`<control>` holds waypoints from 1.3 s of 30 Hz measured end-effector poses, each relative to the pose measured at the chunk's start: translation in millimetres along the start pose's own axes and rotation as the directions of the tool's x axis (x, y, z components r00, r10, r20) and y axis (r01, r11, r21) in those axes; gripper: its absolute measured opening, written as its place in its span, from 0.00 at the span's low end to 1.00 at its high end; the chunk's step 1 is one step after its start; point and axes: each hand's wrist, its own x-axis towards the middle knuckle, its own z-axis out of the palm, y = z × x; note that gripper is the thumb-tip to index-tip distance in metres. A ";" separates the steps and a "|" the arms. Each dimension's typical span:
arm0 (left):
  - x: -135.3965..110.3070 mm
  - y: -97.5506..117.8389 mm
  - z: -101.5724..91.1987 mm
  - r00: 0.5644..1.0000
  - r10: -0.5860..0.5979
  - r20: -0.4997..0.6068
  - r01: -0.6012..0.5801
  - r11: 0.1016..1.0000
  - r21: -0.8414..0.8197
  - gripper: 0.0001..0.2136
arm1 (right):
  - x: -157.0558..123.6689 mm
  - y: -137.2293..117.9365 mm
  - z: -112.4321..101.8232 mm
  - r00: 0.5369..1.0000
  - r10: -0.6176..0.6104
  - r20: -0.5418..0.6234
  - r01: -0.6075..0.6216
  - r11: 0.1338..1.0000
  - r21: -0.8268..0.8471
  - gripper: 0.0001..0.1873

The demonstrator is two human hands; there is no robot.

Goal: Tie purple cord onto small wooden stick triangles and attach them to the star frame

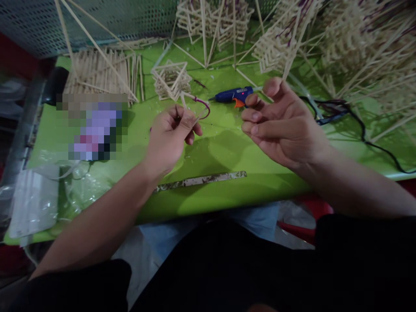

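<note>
My left hand (167, 141) is closed in a pinch on a short wooden stick (183, 100) with a loop of purple cord (207, 109) at it. Just beyond its fingers sits a small lattice of stacked wooden sticks (172, 81). Raised over the table, my right hand (286, 130) has its thumb pressed towards curled fingers and its index finger lifted; whether anything is between them I cannot make out. A blue glue gun (227, 95) with an orange trigger and a lit red light lies behind that hand, its nozzle pointing left.
Loose sticks (104, 65) are piled at the back left, near a blurred-out object (100, 128). Larger stick structures (276, 47) crowd the back right. A black cable (364, 134) runs along the right. A stained flat strip (211, 177) lies near the green table's (195, 203) front edge.
</note>
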 end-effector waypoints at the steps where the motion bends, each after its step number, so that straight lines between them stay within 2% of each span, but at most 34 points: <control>1: -0.4 0.1 0.1 1.000 -0.004 -0.007 0.004 1.000 -0.022 0.17 | -0.2 0.6 -1.0 1.000 -0.003 0.000 0.003 1.000 -0.008 0.35; 8: -1.2 1.3 1.1 0.999 -0.044 -0.029 0.042 0.996 -0.079 0.18 | 6.1 6.1 -12.0 1.000 -0.016 0.016 0.016 0.999 -0.043 0.33; 13: 0.2 -1.8 -0.6 0.999 -0.044 -0.022 0.042 0.996 -0.083 0.18 | 11.3 9.0 -15.8 0.999 -0.030 -0.038 0.028 0.998 -0.048 0.30; 16: 0.4 -0.2 0.0 0.999 -0.052 -0.006 0.050 0.985 -0.167 0.17 | 14.1 8.9 -14.1 0.998 -0.022 -0.066 0.022 1.000 -0.002 0.26; 19: -4.5 6.9 6.8 0.985 -0.147 0.089 0.169 0.922 -0.349 0.17 | 13.5 8.1 -3.0 0.993 -0.030 -0.113 0.042 0.994 0.105 0.22; 22: -17.0 13.3 20.9 0.950 -0.228 0.214 0.308 0.794 -0.524 0.18 | 6.4 10.2 16.1 0.979 -0.122 -0.165 0.152 0.972 0.178 0.21; 26: -36.4 10.3 38.8 0.936 -0.157 0.315 0.328 0.719 -0.612 0.17 | -5.1 21.6 36.6 0.965 -0.220 -0.141 0.241 0.959 0.152 0.19; 30: -43.5 0.5 43.6 0.917 -0.067 0.394 0.326 0.693 -0.643 0.19 | -4.7 34.9 40.8 0.961 -0.261 -0.087 0.271 0.953 0.136 0.19; 35: -41.5 -3.5 44.7 0.924 -0.038 0.380 0.299 0.693 -0.656 0.18 | 2.5 45.1 35.2 0.963 -0.263 -0.051 0.266 0.962 0.063 0.21; 39: -42.0 -5.6 48.6 0.931 -0.011 0.365 0.277 0.674 -0.685 0.17 | 1.3 47.7 33.3 0.959 -0.283 -0.020 0.283 0.955 0.091 0.23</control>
